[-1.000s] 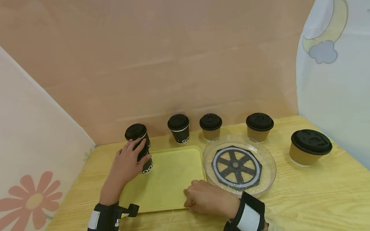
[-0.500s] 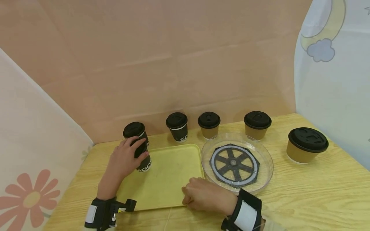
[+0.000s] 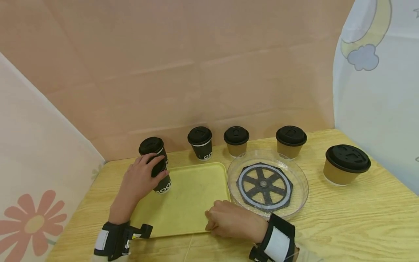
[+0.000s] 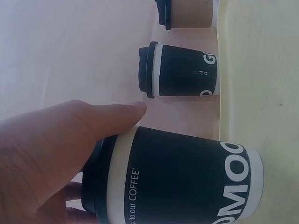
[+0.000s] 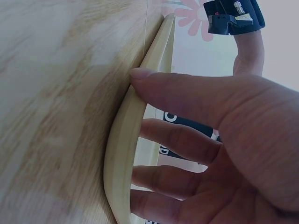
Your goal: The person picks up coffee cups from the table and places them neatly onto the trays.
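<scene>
In the head view, my left hand holds a black paper coffee cup from above, around its dark lid, over the back left of the yellow tray. The left wrist view shows this cup close up, with white lettering, the thumb along its near side and fingers behind the lid. My right hand grips the tray's front rim near its right corner; in the right wrist view, the thumb lies on the outside of the rim, with the fingers inside.
Behind the held cup stands another black lidded cup. Along the back are a small black cup and brown lidded cups. A wide brown cup stands right. A clear round dish holds a dark wheel-shaped piece.
The head view has shifted slightly. The held cup has turned a little, so more of its lettering shows, and the left hand stays around it. The right hand keeps its grip on the tray.
</scene>
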Tool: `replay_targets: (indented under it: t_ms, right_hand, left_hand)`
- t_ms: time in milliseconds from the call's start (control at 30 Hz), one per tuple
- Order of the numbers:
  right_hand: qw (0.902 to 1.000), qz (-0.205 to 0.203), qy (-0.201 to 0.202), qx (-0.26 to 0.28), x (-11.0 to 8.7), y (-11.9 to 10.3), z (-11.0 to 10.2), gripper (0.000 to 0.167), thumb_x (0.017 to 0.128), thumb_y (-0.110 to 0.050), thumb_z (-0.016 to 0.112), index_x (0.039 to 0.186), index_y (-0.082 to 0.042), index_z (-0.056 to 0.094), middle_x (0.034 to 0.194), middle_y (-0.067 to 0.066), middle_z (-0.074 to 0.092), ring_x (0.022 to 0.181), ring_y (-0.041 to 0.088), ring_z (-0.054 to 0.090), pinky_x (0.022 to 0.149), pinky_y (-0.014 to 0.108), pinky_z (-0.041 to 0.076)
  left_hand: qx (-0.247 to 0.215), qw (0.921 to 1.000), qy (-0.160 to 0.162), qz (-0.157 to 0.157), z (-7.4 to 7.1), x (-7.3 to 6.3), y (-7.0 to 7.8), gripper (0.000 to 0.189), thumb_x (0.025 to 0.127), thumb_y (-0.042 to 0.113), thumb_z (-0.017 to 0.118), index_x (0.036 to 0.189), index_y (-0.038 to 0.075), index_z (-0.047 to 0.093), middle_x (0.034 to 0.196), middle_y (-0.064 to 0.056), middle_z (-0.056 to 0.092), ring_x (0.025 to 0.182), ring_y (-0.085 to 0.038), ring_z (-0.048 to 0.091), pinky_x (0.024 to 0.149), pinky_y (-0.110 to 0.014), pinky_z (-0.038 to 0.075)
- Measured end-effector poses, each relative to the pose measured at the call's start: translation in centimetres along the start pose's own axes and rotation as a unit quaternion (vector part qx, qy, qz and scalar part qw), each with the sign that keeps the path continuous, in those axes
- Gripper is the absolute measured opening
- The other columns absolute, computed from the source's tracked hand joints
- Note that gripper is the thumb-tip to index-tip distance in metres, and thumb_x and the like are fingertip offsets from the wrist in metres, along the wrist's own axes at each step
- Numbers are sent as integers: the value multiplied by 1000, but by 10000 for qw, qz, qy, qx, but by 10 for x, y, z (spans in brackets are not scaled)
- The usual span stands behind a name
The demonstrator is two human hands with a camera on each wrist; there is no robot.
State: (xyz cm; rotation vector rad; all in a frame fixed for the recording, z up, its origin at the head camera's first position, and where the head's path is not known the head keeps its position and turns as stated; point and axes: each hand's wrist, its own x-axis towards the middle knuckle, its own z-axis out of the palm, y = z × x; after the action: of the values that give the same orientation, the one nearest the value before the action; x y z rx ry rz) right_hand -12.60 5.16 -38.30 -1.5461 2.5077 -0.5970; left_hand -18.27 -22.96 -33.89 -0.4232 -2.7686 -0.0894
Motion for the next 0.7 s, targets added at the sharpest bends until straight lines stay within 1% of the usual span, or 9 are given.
replay_targets:
  t_ms: [167, 267, 400, 533, 567, 700]
  right_hand:
    - [9998, 115, -71, 118, 1, 0, 0, 18, 82, -4, 73, 89, -19, 81, 72, -10, 63, 64, -12, 48, 54, 1, 34]
    - [9995, 219, -121, 198, 1, 0, 0, 19, 82, -4, 73, 91, -18, 81, 75, -9, 66, 66, -12, 51, 55, 1, 36]
    - [9992, 287, -145, 245, 0, 0, -1, 18, 83, -4, 73, 91, -18, 81, 75, -9, 66, 66, -12, 50, 54, 2, 36]
    - [9993, 266, -124, 228, 0, 0, -1, 18, 83, -4, 72, 92, -18, 81, 76, -9, 67, 66, -12, 50, 54, 1, 35]
    - [9993, 274, -126, 235, 0, 0, -1, 18, 83, -4, 73, 92, -18, 81, 76, -9, 67, 66, -12, 50, 54, 1, 35]
    - [9989, 347, -173, 254, 0, 0, 0, 19, 81, -4, 73, 91, -18, 81, 77, -10, 66, 65, -12, 44, 52, 2, 33]
  left_hand:
    - [-18, 9997, -217, -129, -2, 0, 0, 59, 88, 45, 68, 136, 13, 57, 140, -19, 52, 128, -44, 48, 97, -65, 43]
    - [-63, 9993, -323, -193, -3, 0, 1, 62, 89, 47, 66, 139, 14, 54, 142, -19, 50, 130, -44, 45, 99, -67, 40]
    - [-29, 9994, -309, -174, -4, 0, 1, 63, 88, 49, 66, 139, 15, 54, 143, -17, 50, 131, -42, 45, 97, -65, 42]
    - [29, 9996, -251, -121, -6, -1, 0, 63, 88, 50, 66, 139, 16, 54, 143, -15, 50, 131, -40, 46, 93, -63, 42]
    - [17, 9997, -239, -108, -7, 0, 0, 63, 88, 50, 65, 140, 16, 54, 143, -16, 50, 131, -40, 45, 94, -63, 42]
    - [-79, 9999, -125, -21, -11, 5, -5, 63, 90, 50, 64, 141, 16, 52, 143, -16, 49, 131, -42, 45, 95, -65, 40]
